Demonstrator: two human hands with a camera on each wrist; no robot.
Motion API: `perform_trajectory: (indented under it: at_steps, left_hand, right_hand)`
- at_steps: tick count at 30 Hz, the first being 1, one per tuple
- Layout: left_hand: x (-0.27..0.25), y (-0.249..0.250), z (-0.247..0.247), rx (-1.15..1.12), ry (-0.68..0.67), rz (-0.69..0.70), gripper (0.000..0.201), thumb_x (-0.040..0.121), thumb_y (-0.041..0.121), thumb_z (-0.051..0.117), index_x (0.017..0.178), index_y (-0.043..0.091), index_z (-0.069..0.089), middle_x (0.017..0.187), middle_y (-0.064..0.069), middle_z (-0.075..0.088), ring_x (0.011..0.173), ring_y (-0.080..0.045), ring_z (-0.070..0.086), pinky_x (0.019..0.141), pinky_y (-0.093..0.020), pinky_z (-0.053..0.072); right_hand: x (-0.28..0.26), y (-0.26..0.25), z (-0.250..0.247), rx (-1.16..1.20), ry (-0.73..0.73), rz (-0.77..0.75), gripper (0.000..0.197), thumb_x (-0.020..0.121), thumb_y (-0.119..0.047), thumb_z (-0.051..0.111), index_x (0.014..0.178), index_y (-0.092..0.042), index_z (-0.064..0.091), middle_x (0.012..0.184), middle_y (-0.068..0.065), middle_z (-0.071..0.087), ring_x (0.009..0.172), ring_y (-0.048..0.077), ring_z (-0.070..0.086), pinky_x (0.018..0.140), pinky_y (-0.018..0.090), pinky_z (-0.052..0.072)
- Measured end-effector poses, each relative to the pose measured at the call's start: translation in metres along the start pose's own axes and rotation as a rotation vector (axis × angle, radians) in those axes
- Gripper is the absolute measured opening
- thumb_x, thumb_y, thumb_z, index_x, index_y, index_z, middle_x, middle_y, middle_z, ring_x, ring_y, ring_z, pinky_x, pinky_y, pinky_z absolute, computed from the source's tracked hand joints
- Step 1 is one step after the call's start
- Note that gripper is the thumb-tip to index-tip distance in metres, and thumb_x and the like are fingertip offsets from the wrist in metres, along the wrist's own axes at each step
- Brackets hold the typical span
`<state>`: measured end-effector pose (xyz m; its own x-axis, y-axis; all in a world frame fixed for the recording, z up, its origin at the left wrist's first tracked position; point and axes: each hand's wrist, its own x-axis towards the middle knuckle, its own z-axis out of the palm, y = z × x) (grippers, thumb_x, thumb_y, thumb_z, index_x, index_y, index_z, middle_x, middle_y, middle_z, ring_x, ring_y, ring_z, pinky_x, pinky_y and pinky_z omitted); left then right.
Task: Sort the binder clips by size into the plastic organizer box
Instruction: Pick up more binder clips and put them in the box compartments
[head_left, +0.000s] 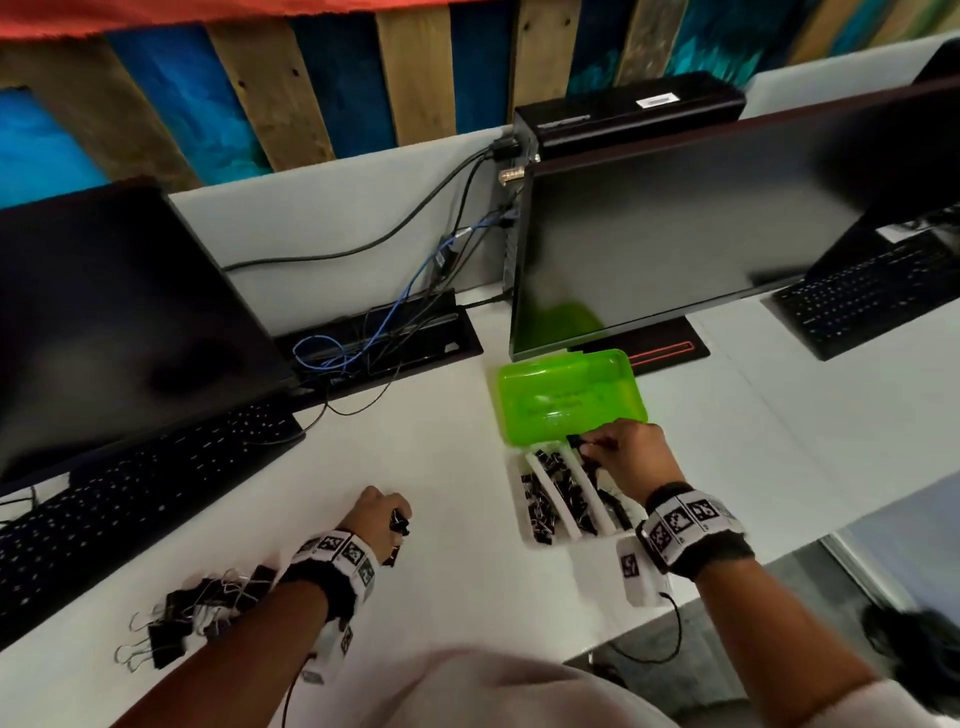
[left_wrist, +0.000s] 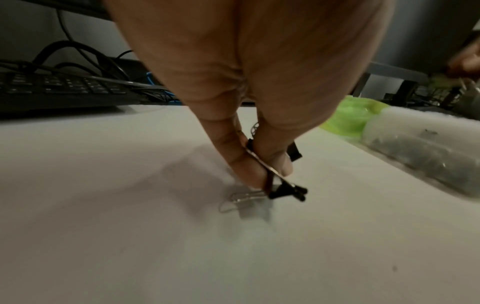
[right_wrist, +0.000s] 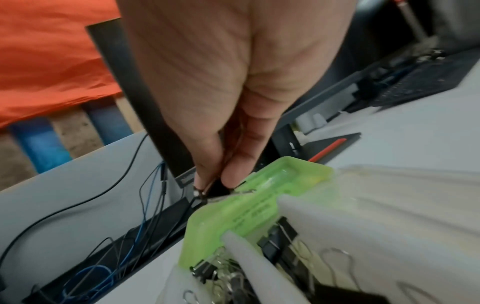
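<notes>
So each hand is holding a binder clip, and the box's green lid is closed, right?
Not quite: the green lid is open, folded back behind the organizer box, as the head view shows. The left hand and the right hand do each hold a clip.

Head view overhead; wrist views close, desk-level.

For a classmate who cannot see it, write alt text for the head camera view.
The right hand pinches a small black binder clip over a white plastic organizer box with an open green lid. The left hand pinches another black clip above the white desk, near a loose pile of black clips.
</notes>
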<state>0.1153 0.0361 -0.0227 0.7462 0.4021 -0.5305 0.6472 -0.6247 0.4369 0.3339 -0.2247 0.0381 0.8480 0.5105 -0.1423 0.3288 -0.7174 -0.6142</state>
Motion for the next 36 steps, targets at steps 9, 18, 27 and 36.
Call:
perform_trajectory:
  at_steps: [9,18,27,36]
  left_hand:
    - [0.023,0.105,-0.028,-0.166,0.115,0.228,0.034,0.079,-0.005,0.062,0.099,0.022,0.064,0.103,-0.002,0.043,0.093,-0.020,0.053,0.087,-0.024,0.047]
    - [0.044,0.224,0.038,-0.059,-0.101,0.413,0.032,0.085,0.003,0.062,0.111,0.021,0.061,0.124,-0.005,0.045,0.119,-0.020,0.043,0.097,-0.020,0.032]
    - [0.051,0.253,0.058,0.002,-0.051,0.348,0.052,0.081,0.008,0.066,0.127,0.024,0.046,0.117,-0.008,0.057,0.106,-0.026,0.058,0.094,-0.038,0.049]
    - [0.045,0.254,0.063,-0.086,0.016,0.343,0.042,0.081,0.001,0.053,0.121,0.015,0.050,0.124,-0.006,0.048,0.108,-0.023,0.054,0.094,-0.035,0.046]
  right_hand:
    - [-0.019,0.037,0.020,-0.025,0.002,0.117,0.013,0.084,-0.012,0.063,0.093,-0.011,0.073,0.101,0.013,0.065,0.086,0.030,0.065,0.080,0.032,0.049]
    - [-0.036,0.050,0.008,-0.218,-0.205,0.045,0.021,0.082,-0.019,0.061,0.101,-0.014,0.069,0.101,0.009,0.062,0.103,0.029,0.056,0.083,0.036,0.047]
    - [-0.036,0.069,0.002,-0.072,-0.142,-0.043,0.044,0.076,-0.038,0.068,0.113,-0.019,0.055,0.114,0.004,0.054,0.103,0.025,0.055,0.084,0.036,0.048]
    - [-0.030,0.063,0.017,-0.185,-0.123,-0.177,0.054,0.074,-0.050,0.057,0.119,-0.021,0.051,0.109,-0.002,0.056,0.097,0.021,0.052,0.082,0.040,0.047]
